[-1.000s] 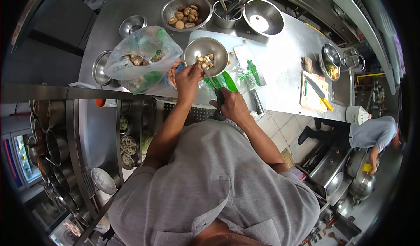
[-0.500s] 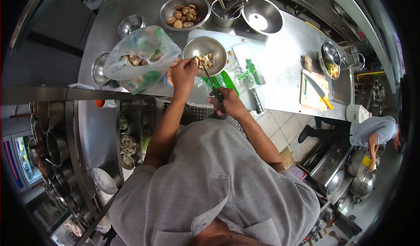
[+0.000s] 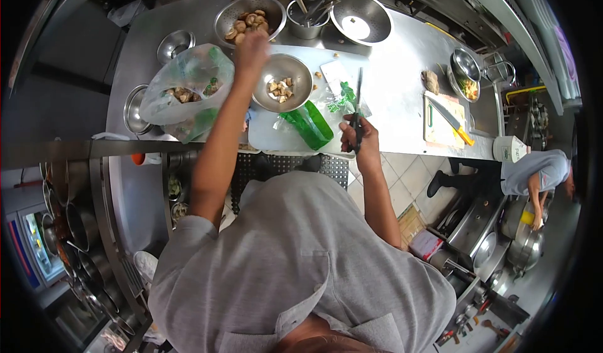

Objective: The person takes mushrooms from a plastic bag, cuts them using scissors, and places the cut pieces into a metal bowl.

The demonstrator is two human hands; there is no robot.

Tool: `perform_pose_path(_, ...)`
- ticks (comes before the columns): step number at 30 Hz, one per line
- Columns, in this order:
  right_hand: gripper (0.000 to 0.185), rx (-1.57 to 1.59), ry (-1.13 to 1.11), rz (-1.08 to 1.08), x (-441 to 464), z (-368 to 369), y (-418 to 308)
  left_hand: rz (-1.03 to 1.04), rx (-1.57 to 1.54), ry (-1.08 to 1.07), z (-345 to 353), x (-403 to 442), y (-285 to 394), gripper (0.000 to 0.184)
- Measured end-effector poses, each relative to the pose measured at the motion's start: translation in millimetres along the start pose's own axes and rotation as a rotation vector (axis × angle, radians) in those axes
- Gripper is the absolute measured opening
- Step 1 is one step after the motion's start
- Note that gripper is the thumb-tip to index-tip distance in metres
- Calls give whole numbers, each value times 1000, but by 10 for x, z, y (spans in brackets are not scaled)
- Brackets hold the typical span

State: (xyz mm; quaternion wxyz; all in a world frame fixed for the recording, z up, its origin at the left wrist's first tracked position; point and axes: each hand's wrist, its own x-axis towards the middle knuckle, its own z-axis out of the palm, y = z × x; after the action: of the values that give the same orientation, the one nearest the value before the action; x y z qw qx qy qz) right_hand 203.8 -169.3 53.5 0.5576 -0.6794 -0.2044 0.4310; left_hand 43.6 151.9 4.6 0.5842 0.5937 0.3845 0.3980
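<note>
My left hand [image 3: 252, 53] is blurred at the near edge of a metal colander [image 3: 277, 21] of whole brown mushrooms [image 3: 250, 21]. Its fingertips reach the mushrooms, and I cannot make out whether they grip one. My right hand [image 3: 364, 138], at the front of the counter, is closed round the dark handle of scissors [image 3: 358, 95], blades pointing away from me. Between the hands, a steel bowl [image 3: 294, 69] holds cut mushroom pieces [image 3: 280, 90] on a white board [image 3: 270, 136]. A clear plastic bag [image 3: 164, 109] with mushrooms inside lies to the left.
Green plastic packaging [image 3: 312, 128] and leafy plastic wrap [image 3: 344, 98] lie right of the bowl. Further right are a yellow-handled knife [image 3: 452, 117] on a cutting board [image 3: 435, 133] and a bowl of cut vegetables [image 3: 461, 89]. Another person [image 3: 534, 180] works at far right.
My left hand has moved from the steel bowl up to the colander. My right hand has carried the scissors out of the bowl to the right.
</note>
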Motion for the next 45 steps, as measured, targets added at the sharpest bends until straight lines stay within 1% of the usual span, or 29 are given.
perform_pose_path(1,38,21,50,-9,25,-82,38,-6,-1,-132,154,-334,-32,38)
perform_pose_path(3,39,49,142,-35,57,-189,84,-82,546,-442,532,-911,88,40)
perform_pose_path(4,39,48,149,-33,75,-221,97,-188,759,-479,742,-1213,344,50)
perform_pose_path(5,40,39,184,-37,98,-254,113,-62,897,-431,865,-1461,348,49)
perform_pose_path(8,43,4,216,-36,159,-291,81,-107,987,-427,1111,-1641,167,44)
perform_pose_path(9,43,19,218,-60,177,-295,90,-114,989,-419,1173,-1631,71,44)
perform_pose_path(12,43,30,214,-87,220,-250,77,-11,840,-344,1367,-1414,-277,34)
perform_pose_path(15,44,29,205,-104,237,-176,22,171,529,-107,1496,-1209,-407,20)
perform_pose_path(16,45,8,205,-99,231,-156,-5,169,529,-97,1520,-1169,-419,20)
perform_pose_path(18,46,-17,198,-90,223,-135,4,282,382,3,1540,-1116,-406,18)
perform_pose_path(19,47,-30,189,-102,242,-132,31,268,372,17,1543,-1140,-404,21)
perform_pose_path(20,48,-42,179,-114,258,-122,48,267,375,27,1490,-1157,-410,21)
perform_pose_path(22,45,-51,174,-110,248,-92,59,-5,591,-290,1250,-1267,-97,30)
perform_pose_path(23,43,-59,181,-109,258,-75,51,94,388,-278,1095,-1379,-30,28)
perform_pose_path(25,46,-69,159,-115,249,-44,49,288,423,-125,713,-1507,55,31)
perform_pose_path(26,49,-78,145,-118,238,-33,54,264,493,-29,446,-1508,152,27)
perform_pose_path(27,49,-79,142,-116,236,-12,58,391,679,91,107,-1407,38,27)
perform_pose_path(28,50,-89,93,-123,230,24,67,562,882,236,-224,-1317,145,29)
perform_pose_path(29,51,-99,40,-128,218,73,79,515,998,291,-535,-1276,298,29)
perform_pose_path(30,51,-99,26,-128,211,131,86,533,1199,352,-866,-1212,203,23)
perform_pose_path(31,52,-154,-31,-123,215,195,87,261,1294,192,-1229,-1209,121,16)
perform_pose_path(32,54,-211,-84,-116,218,251,87,257,1296,202,-1350,-1271,179,16)
perform_pose_path(34,57,-239,-122,-119,244,360,107,-186,1366,187,-1494,-1467,322,12)
perform_pose_path(36,58,-267,-205,-186,249,464,136,-215,1419,162,-1637,-1646,36,15)
perform_pose_path(38,59,-328,-214,-171,216,607,64,-237,1472,138,-1701,-1760,-61,17)
perform_pose_path(41,55,-205,-383,-67,180,742,-18,-237,1408,219,-1597,-1736,-62,16)
perform_pose_path(43,55,-216,-443,-29,186,756,32,-105,1395,382,-1558,-1638,-66,18)
perform_pose_path(44,54,-219,-502,7,201,768,53,-108,1393,390,-1596,-1604,-83,18)
perform_pose_path(45,55,-303,-533,-45,186,755,64,1,1413,293,-1655,-1565,-118,19)
